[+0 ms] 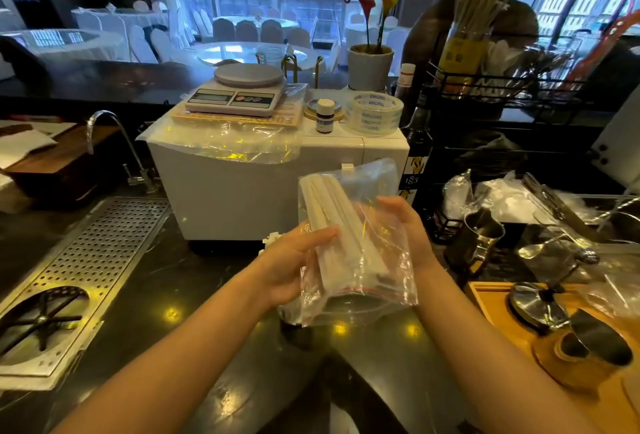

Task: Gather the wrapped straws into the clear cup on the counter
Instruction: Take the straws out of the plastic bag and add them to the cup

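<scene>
A clear zip bag (372, 260) with several white wrapped straws (332, 215) inside is held above the dark counter (173, 288), slanting up to the left. My left hand (294, 260) grips the bag and straws from the left. My right hand (408, 225) holds the bag's right side from behind, seen partly through the plastic. A clear cup (349, 310) appears just beneath the bag's lower edge, mostly hidden by it. Far off at the back right, a holder with more straws (476, 14) stands on a rack.
A white machine (242, 187) carrying a kitchen scale (239, 90), a small bottle and a tape roll stands right behind the bag. A perforated drip tray (93, 253) and tap lie left. A dark syrup bottle (417, 153), steel pitcher (479, 239), spoons and a wooden tray (498, 305) crowd the right.
</scene>
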Demonstrator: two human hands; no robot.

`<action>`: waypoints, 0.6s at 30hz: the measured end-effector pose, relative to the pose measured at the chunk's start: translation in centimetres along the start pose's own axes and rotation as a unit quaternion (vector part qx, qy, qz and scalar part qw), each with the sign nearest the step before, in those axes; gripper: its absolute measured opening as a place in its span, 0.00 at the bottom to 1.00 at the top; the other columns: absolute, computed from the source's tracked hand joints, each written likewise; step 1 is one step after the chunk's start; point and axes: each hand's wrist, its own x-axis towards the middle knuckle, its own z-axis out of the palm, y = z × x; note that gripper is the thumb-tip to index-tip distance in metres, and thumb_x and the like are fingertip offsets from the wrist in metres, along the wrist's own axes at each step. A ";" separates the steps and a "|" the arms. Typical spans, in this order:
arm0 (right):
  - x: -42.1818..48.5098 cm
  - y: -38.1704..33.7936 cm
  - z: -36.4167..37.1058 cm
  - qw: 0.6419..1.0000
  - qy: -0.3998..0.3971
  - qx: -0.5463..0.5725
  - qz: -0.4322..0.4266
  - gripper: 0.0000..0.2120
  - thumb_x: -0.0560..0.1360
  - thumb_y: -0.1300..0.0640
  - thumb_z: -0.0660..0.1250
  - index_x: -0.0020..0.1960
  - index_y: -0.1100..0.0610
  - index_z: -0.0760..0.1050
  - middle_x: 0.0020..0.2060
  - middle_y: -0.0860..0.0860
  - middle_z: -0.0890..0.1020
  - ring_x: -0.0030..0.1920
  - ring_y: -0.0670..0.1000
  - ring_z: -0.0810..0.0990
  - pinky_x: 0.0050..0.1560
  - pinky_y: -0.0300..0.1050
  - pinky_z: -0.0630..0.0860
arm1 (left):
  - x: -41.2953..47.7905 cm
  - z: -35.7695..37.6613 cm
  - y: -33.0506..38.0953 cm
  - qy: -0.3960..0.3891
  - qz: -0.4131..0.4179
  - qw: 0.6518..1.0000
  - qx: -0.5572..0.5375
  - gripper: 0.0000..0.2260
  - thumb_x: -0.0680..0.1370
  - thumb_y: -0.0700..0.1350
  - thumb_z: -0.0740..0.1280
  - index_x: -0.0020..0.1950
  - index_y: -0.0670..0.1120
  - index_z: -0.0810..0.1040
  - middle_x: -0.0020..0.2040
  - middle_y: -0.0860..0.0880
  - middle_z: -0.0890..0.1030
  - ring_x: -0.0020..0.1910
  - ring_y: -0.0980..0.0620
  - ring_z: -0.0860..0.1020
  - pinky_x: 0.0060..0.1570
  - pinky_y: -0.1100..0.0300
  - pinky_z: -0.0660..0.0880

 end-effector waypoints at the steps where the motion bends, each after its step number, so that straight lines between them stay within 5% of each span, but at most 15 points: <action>1: 0.4 -0.3 0.7 0.999 -0.017 -0.009 0.035 0.17 0.62 0.52 0.66 0.47 0.60 0.80 0.39 0.55 0.83 0.39 0.53 0.83 0.41 0.43 0.81 | 0.0 -0.4 0.5 0.010 0.018 0.999 0.024 0.15 0.70 0.40 0.65 0.57 0.43 0.75 0.41 0.45 0.84 0.38 0.50 0.84 0.39 0.56 0.82; 3: 2.0 -1.1 1.3 0.995 0.013 -0.054 0.086 0.22 0.61 0.54 0.69 0.53 0.61 0.75 0.47 0.57 0.79 0.47 0.56 0.80 0.50 0.48 0.78 | 0.2 -1.1 1.4 0.019 0.047 0.995 0.090 0.16 0.74 0.38 0.63 0.62 0.41 0.73 0.45 0.45 0.82 0.39 0.52 0.84 0.40 0.58 0.82; 5: 3.5 -1.7 1.6 0.987 0.044 -0.115 0.106 0.16 0.69 0.58 0.64 0.55 0.61 0.72 0.53 0.58 0.77 0.53 0.59 0.77 0.58 0.52 0.73 | 0.3 -1.7 2.5 0.035 0.070 0.984 0.159 0.17 0.75 0.37 0.63 0.64 0.41 0.73 0.47 0.46 0.82 0.40 0.53 0.83 0.40 0.60 0.81; 10: 5.2 -2.9 3.1 0.948 0.061 -0.313 0.019 0.10 0.75 0.65 0.60 0.54 0.61 0.76 0.46 0.55 0.80 0.47 0.52 0.79 0.51 0.46 0.75 | 0.6 -2.7 5.2 0.101 0.137 0.941 0.292 0.13 0.74 0.35 0.65 0.55 0.48 0.76 0.50 0.47 0.82 0.48 0.50 0.81 0.45 0.57 0.79; 14: 5.8 -2.3 3.8 0.903 0.065 -0.422 -0.044 0.14 0.75 0.66 0.62 0.60 0.60 0.74 0.52 0.58 0.82 0.51 0.54 0.82 0.54 0.47 0.80 | 0.8 -3.5 6.4 0.121 0.156 0.920 0.338 0.20 0.74 0.36 0.65 0.65 0.47 0.70 0.55 0.47 0.80 0.53 0.49 0.80 0.45 0.59 0.79; 18: 5.7 -0.7 3.2 0.891 0.036 -0.445 -0.076 0.16 0.75 0.65 0.62 0.62 0.56 0.73 0.45 0.50 0.83 0.42 0.41 0.83 0.43 0.34 0.80 | 0.8 -4.6 5.5 0.120 0.171 0.908 0.362 0.20 0.73 0.36 0.66 0.64 0.45 0.70 0.49 0.51 0.80 0.50 0.53 0.80 0.47 0.59 0.79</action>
